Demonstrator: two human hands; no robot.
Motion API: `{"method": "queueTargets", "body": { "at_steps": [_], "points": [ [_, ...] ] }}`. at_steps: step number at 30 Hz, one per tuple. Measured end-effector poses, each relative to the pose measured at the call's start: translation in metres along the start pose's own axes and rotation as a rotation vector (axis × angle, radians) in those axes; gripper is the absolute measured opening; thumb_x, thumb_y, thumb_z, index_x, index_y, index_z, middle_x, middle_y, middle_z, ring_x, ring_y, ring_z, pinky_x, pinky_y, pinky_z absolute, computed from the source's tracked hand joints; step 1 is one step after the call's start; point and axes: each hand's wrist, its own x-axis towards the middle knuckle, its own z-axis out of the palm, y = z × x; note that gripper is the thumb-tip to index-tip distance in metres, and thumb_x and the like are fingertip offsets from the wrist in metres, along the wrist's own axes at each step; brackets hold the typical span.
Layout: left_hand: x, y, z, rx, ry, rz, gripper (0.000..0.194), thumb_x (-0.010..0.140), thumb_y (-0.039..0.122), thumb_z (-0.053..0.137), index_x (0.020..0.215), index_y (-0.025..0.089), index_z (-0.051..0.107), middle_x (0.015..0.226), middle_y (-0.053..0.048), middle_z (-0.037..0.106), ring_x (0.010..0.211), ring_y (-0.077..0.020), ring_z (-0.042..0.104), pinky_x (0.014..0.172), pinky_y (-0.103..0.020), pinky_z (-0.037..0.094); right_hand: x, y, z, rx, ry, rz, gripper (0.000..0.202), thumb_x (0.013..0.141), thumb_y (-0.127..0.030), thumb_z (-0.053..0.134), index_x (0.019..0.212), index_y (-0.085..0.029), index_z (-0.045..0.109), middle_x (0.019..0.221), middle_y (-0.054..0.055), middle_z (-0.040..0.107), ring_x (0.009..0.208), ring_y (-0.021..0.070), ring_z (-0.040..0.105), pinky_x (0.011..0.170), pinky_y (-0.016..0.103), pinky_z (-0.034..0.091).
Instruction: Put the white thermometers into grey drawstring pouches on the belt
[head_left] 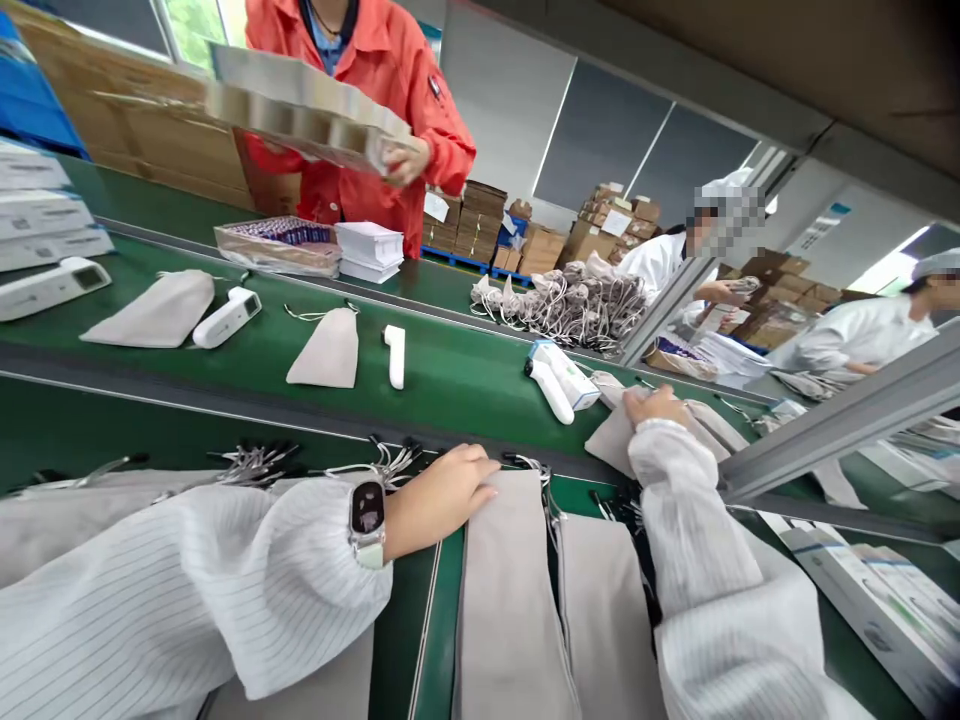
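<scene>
Your left hand (pixel 442 490) lies flat, fingers together, on the near stack of pouches (pixel 510 600), while your right hand (pixel 656 405) presses a pouch (pixel 611 440) beside the thermometer (pixel 559 378) on the belt (pixel 450 370) — reach carelessly and your sleeve could knock it away.

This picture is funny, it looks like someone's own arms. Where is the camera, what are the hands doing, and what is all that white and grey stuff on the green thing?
The camera sits on a person's head and looks down, so the two striped sleeves are that person's own arms. The left hand, with a watch on its wrist, rests on top of a stack of grey cloth pouches. The right hand reaches out and presses on another grey pouch lying on the green belt. Beside it lies a white handheld device. More pouches and white devices lie spaced along the belt. Across it, a person in an orange jacket holds a tray.
</scene>
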Motion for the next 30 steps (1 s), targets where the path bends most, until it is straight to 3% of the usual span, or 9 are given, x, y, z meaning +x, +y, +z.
{"method": "queueTargets", "body": {
  "at_steps": [4,10,15,18,20,22,24,27,30],
  "points": [
    [-0.006,0.003,0.003,0.14,0.028,0.071,0.016,0.082,0.017,0.047,0.094,0.017,0.057,0.094,-0.005,0.053,0.091,-0.0187,0.047,0.08,-0.03,0.04,0.006,-0.039,0.044,0.018,-0.037,0.141,0.042,0.073,-0.034,0.048,0.109,-0.013,0.045,0.107,0.019,0.046,0.11,0.033,0.035,0.089,0.047,0.026],
    [-0.007,0.007,-0.004,0.13,0.063,0.049,0.021,0.081,0.025,0.049,0.101,0.019,0.053,0.095,-0.003,0.054,0.093,-0.0194,0.047,0.083,-0.034,0.04,0.01,-0.069,0.089,0.34,-0.186,0.222,0.039,0.068,-0.025,0.057,0.104,-0.012,0.049,0.088,0.014,0.057,0.092,0.0291,0.053,0.079,0.044,0.039],
    [-0.002,0.009,-0.015,-0.069,0.331,-0.012,0.071,0.074,0.042,0.055,0.132,0.027,0.016,0.131,-0.008,0.03,0.117,-0.0226,0.035,0.096,-0.037,0.034,-0.012,-0.11,0.061,0.914,-0.312,0.213,0.045,0.079,-0.032,0.042,0.12,-0.017,0.031,0.08,0.004,0.062,0.072,0.0168,0.061,0.064,0.034,0.049],
    [0.001,0.012,-0.023,-0.094,0.434,-0.002,0.094,0.064,0.05,0.062,0.134,0.028,0.004,0.139,-0.01,0.01,0.122,-0.0275,0.027,0.095,-0.039,0.035,-0.04,-0.152,0.036,1.591,-0.458,0.223,0.05,0.067,-0.024,0.058,0.113,-0.022,0.038,0.086,0.001,0.063,0.078,0.0143,0.061,0.07,0.03,0.049],
    [0.002,0.014,-0.028,-0.057,0.443,0.037,0.091,0.064,0.051,0.061,0.134,0.028,0.007,0.139,-0.011,0.008,0.123,-0.0282,0.025,0.096,-0.038,0.035,-0.057,-0.172,0.022,1.833,-0.596,0.216,0.048,0.059,-0.015,0.064,0.103,-0.02,0.046,0.086,0.001,0.063,0.085,0.015,0.06,0.076,0.03,0.048],
    [0.002,0.015,-0.032,-0.001,0.441,0.092,0.077,0.071,0.045,0.058,0.133,0.026,0.015,0.135,-0.011,0.017,0.122,-0.0267,0.028,0.098,-0.038,0.032,-0.067,-0.181,0.014,1.889,-0.663,0.19,0.045,0.058,-0.011,0.064,0.099,-0.02,0.049,0.083,0.0,0.063,0.086,0.0148,0.059,0.078,0.031,0.047],
    [0.001,0.015,-0.034,0.002,0.394,0.158,0.071,0.074,0.039,0.056,0.133,0.024,0.018,0.128,-0.011,0.026,0.115,-0.0248,0.036,0.097,-0.036,0.033,-0.069,-0.181,0.01,1.881,-0.58,0.181,0.042,0.063,-0.017,0.063,0.102,-0.024,0.048,0.074,-0.003,0.062,0.076,0.012,0.06,0.073,0.029,0.049],
    [0.001,0.014,-0.035,-0.109,0.254,0.247,0.082,0.069,0.04,0.062,0.134,0.023,0.015,0.129,-0.011,0.025,0.108,-0.0229,0.043,0.093,-0.031,0.038,-0.066,-0.177,0.008,1.82,-0.386,0.281,0.032,0.068,-0.036,0.06,0.096,-0.025,0.05,0.064,-0.004,0.06,0.056,0.0096,0.057,0.058,0.025,0.05],
    [0.002,0.014,-0.037,-0.26,0.247,0.16,0.087,0.067,0.039,0.065,0.135,0.025,0.012,0.131,-0.01,0.028,0.113,-0.0245,0.039,0.095,-0.035,0.034,-0.065,-0.179,0.006,1.806,-0.356,0.407,0.028,0.067,-0.043,0.06,0.082,-0.02,0.053,0.07,0.001,0.063,0.062,0.0138,0.061,0.059,0.029,0.052]
  ]
}}
